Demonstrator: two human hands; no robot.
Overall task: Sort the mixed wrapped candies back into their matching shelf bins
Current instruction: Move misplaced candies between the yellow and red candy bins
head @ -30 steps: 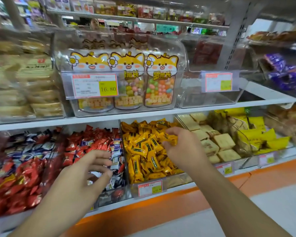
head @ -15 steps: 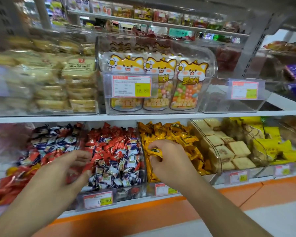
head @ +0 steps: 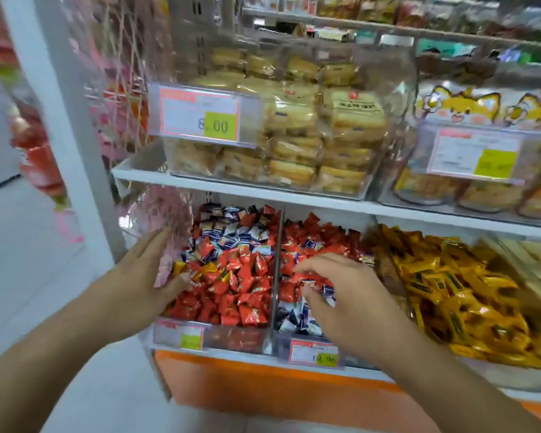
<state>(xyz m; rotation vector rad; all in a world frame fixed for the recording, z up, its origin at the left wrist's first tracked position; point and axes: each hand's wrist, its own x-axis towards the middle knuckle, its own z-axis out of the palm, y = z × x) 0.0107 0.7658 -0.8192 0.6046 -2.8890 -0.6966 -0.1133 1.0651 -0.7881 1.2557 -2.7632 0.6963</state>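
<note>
- Two clear plastic bins are seen side by side on the lower shelf, parted by a thin transparent divider (head: 277, 270).
- The left clear bin (head: 206, 337) is filled mostly with glossy red wrapped candies (head: 241, 292), pillow-shaped with crimped ends; white-and-navy wrapped candies (head: 231, 235) are heaped toward its back, and a few orange-yellow wrapped pieces (head: 205, 268) are mixed in near the left edge.
- The right clear bin (head: 313, 354) is shown with red wrapped pieces at the back and white-and-navy ones piled toward the front.
- The left hand (head: 144, 276) is held at the left wall of the left bin, fingers straight and together; the thumb tip is laid against the red candies, and nothing is seen gripped in it.
- The right hand (head: 341, 295) is placed over the right bin with fingers curled downward into the pile; a white-and-navy piece is seen at the fingertips, but whether it is actually pinched cannot be told — the frame is blurred there.
- A third bin of golden-yellow wrapped candies (head: 450, 295) is set just right of the two mixed bins.
- On the white shelf above (head: 294, 195), a clear lidded box of pale wrapped pastries (head: 310, 145) is displayed with a red-framed price tag (head: 203, 115) reading 8.00 — beside it stand jars with cartoon fox labels (head: 469, 104).
- Red-and-yellow price labels (head: 314, 354) are fixed to the bin fronts, above an orange base panel (head: 247, 389).
</note>
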